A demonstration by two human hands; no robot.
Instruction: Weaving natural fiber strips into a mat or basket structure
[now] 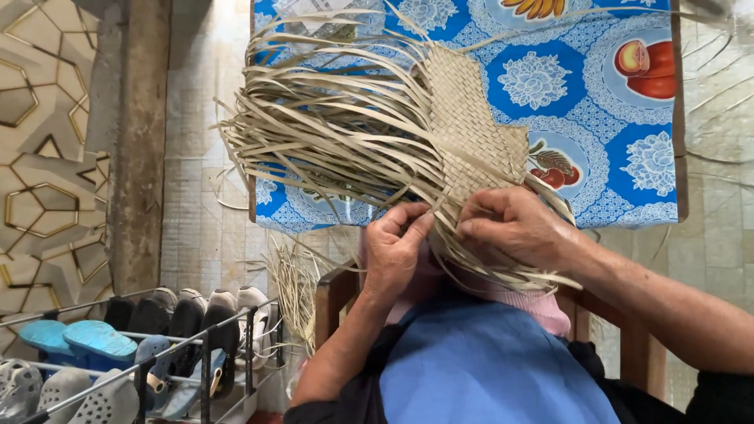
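Both hands pinched on straw strips at the near edge of a half-woven mat.

Left hand (395, 243) was curled almost closed, fingertips gripping loose strips (330, 133); the right hand (514, 228), just beside it, was closed likewise on strips at the edge of the woven mat (463, 118). The mat lay beyond both hands on a table (680, 157) covered by a blue cloth (605, 102) with white floral medallions and fruit pictures. The loose strips fanned out beyond and left of the left hand. The floor (196, 157) was pale tile. Near-left of the left hand stood a metal shoe rack (206, 369) with dark shoes, grey clogs and blue sandals (78, 339). Under the wrists was a blue apron (487, 369).
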